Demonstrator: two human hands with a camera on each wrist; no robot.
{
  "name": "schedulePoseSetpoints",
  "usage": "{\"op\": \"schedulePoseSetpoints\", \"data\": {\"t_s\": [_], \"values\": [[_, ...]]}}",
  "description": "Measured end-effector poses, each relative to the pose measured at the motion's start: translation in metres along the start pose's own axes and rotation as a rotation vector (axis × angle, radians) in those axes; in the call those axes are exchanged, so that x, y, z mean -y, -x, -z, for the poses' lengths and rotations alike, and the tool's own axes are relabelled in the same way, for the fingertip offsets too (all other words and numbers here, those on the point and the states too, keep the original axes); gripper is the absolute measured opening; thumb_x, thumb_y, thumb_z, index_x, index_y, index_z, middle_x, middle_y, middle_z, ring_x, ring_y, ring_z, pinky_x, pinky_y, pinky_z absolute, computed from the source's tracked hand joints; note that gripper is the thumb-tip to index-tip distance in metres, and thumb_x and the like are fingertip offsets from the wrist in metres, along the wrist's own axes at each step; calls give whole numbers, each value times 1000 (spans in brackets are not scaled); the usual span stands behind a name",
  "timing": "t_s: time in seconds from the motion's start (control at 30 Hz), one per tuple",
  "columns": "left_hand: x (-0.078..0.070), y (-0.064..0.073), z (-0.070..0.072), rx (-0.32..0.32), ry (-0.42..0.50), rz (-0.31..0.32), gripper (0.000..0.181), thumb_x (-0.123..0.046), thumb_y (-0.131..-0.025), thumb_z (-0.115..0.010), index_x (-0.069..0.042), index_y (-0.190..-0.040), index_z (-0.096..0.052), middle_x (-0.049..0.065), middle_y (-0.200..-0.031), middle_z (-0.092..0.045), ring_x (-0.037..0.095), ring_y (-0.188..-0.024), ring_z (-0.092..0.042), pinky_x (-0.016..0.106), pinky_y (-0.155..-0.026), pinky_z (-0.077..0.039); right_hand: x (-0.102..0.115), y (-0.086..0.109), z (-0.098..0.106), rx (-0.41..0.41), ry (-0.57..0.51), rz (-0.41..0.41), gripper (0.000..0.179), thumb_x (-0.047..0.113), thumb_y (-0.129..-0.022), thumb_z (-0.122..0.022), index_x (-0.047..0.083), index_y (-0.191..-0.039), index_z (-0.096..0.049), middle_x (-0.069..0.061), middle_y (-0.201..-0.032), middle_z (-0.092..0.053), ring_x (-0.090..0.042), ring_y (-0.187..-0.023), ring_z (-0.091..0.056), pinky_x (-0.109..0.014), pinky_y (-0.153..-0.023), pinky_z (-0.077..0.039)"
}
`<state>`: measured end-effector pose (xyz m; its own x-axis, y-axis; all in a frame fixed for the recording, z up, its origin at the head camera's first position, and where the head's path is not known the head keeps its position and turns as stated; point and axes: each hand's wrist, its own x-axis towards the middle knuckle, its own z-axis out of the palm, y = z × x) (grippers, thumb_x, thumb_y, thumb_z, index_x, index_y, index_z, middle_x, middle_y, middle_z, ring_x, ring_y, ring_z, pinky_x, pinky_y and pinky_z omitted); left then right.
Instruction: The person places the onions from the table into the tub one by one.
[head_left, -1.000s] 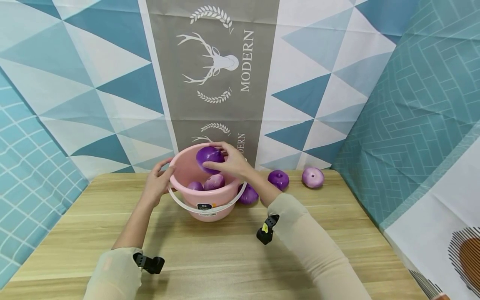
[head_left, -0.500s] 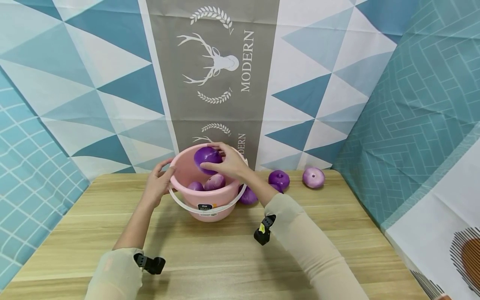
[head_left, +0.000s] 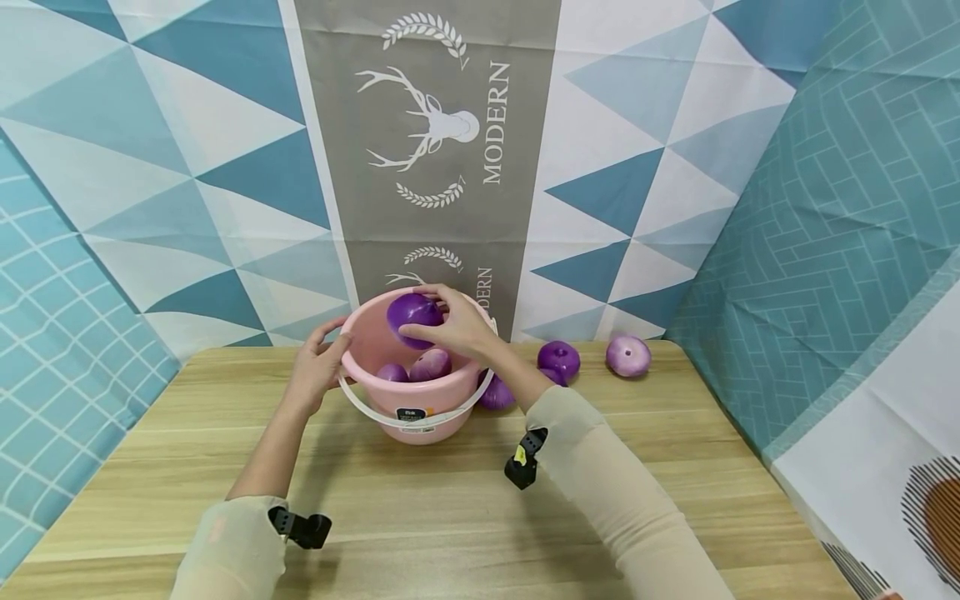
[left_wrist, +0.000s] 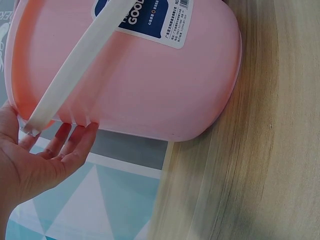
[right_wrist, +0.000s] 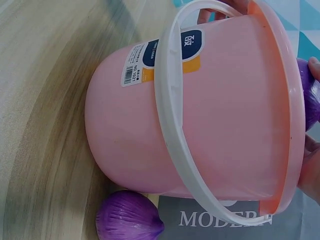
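A pink bucket point(head_left: 442, 395) with a white handle point(head_left: 367, 412) stands upright on the table. My left hand point(head_left: 318, 367) grips the bucket's left rim; in the left wrist view its fingertips point(left_wrist: 90, 131) lie against the outer wall. Over the bucket's mouth, my right hand point(head_left: 459, 325) holds a dark purple onion point(head_left: 411, 320) between thumb and fingers. Inside the bucket lie a paler pinkish onion point(head_left: 431, 365) and a purple onion point(head_left: 392, 372). The right wrist view shows the held onion point(right_wrist: 311, 95) just past the rim.
Beside the bucket's right side sits a purple onion point(head_left: 497, 393). Another purple onion point(head_left: 558, 358) and a pale onion point(head_left: 628, 356) rest near the table's back edge, with one more partly behind the right forearm. Patterned sheets point(head_left: 611, 192) rise behind the wooden table point(head_left: 420, 517).
My right hand and the onion have shifted slightly left over the bucket. The right forearm has uncovered part of another onion on the table. My left hand stays on the rim.
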<state>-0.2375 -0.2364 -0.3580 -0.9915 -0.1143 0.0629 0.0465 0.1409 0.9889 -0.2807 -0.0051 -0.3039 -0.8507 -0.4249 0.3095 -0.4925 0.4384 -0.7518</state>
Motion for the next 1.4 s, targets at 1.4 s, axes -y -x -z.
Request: {"op": "schedulePoseSetpoints", "data": {"t_s": [1.4], "values": [[0,0,0,1,-4,-16,55,-34,-96,-48,-12,-144,-32,21,-119,-45,2,-65,-61,24,-61,-60,1,-6,-9,58,5,84,63,37,-77,-77,16,-131,-52,0,-128,-57,-16,-113,-55,-34,-101,-48]]}}
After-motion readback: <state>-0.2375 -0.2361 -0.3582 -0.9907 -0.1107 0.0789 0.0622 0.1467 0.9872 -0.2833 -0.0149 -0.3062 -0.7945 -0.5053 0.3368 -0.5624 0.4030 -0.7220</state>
